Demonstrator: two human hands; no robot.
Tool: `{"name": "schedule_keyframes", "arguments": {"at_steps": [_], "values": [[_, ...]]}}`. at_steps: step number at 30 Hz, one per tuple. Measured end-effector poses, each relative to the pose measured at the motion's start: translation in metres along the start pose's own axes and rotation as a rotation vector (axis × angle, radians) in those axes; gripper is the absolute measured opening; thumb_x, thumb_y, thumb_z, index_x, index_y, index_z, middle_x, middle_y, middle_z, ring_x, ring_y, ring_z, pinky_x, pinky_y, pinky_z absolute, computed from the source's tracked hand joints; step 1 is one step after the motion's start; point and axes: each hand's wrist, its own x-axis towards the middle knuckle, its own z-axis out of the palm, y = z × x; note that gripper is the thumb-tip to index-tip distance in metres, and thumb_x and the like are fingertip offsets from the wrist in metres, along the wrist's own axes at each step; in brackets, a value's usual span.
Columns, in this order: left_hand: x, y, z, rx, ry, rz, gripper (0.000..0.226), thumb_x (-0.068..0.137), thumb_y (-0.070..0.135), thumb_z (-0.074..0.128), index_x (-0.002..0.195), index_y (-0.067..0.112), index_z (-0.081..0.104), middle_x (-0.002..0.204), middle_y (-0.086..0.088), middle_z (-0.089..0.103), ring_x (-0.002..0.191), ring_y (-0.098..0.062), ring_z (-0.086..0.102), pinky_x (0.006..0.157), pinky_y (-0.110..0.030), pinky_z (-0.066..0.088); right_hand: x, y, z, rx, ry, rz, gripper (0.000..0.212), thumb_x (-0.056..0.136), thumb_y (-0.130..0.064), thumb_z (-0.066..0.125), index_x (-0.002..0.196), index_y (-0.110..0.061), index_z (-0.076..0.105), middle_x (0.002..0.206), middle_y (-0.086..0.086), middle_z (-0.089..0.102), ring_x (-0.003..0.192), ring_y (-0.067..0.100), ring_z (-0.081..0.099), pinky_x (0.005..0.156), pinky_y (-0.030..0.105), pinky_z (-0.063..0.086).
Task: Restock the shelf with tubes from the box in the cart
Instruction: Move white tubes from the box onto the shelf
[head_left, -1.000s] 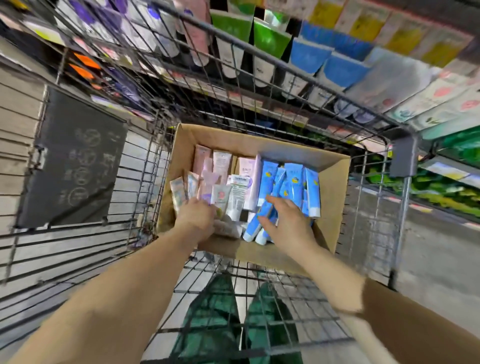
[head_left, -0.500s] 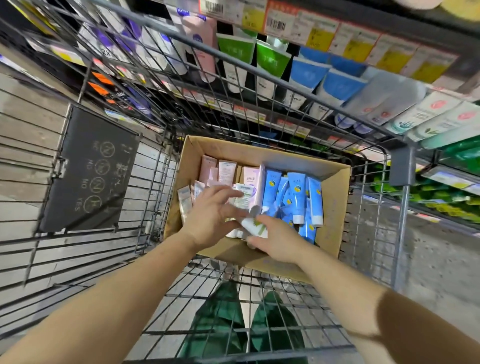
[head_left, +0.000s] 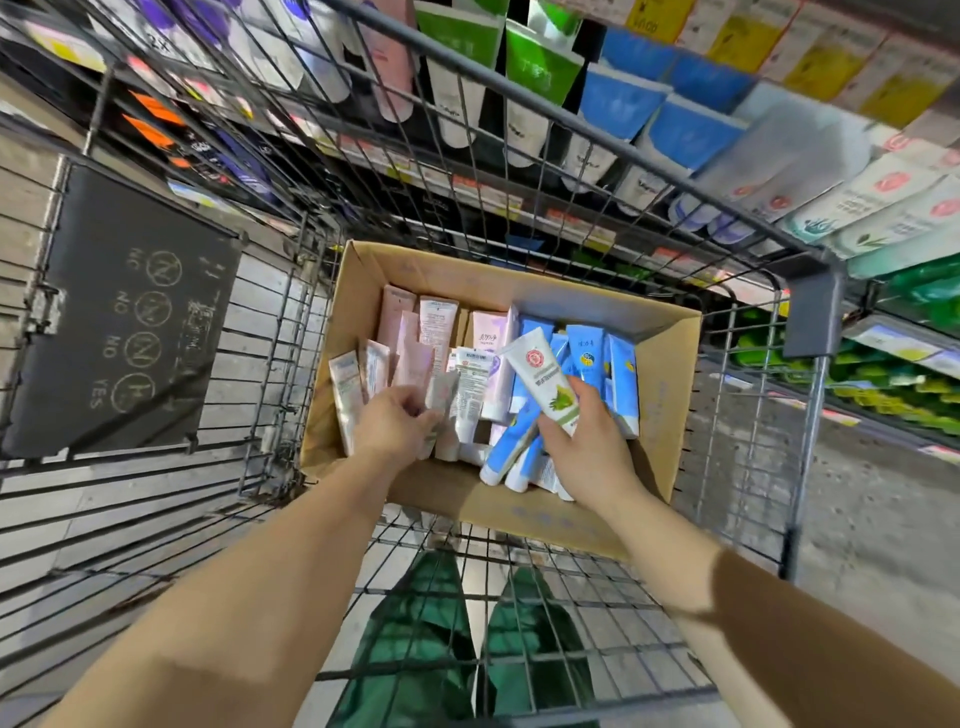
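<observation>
An open cardboard box (head_left: 667, 384) sits in the wire cart (head_left: 571, 140), filled with pink tubes (head_left: 397, 322), white tubes and blue tubes (head_left: 584, 358). My right hand (head_left: 589, 447) grips a white tube with a green leaf print (head_left: 543, 376), lifted above the blue ones. My left hand (head_left: 397, 423) is down among the pink and white tubes, its fingers curled round a pale tube (head_left: 441, 400). Beyond the cart stands the shelf (head_left: 519, 202) with rows of hanging tubes.
A dark sign panel (head_left: 124, 317) hangs on the cart's left wall. Green trouser legs (head_left: 415, 639) show through the wire floor. Shelf rows carry green, blue and white tubes with price tags; green packs fill the lower right shelf (head_left: 914, 332).
My right hand has pulled the white green-leaf tube out from the box bottom and raised it. My left hand shifted from reaching over the tubes to gripping one at the left.
</observation>
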Motion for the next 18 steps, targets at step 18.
{"name": "schedule_keyframes", "arguments": {"at_steps": [18], "values": [[-0.067, 0.089, -0.098, -0.469, -0.389, 0.155, 0.009, 0.096, 0.029, 0.057, 0.097, 0.020, 0.059, 0.096, -0.005, 0.068, 0.086, -0.024, 0.065, 0.079, -0.038, 0.045, -0.063, -0.070, -0.061, 0.182, 0.120, -0.060, 0.044, 0.083, -0.014, 0.073, 0.116, -0.020, 0.044, 0.107, -0.002, 0.057, 0.091, 0.016, 0.058, 0.069, 0.028, 0.047]]}}
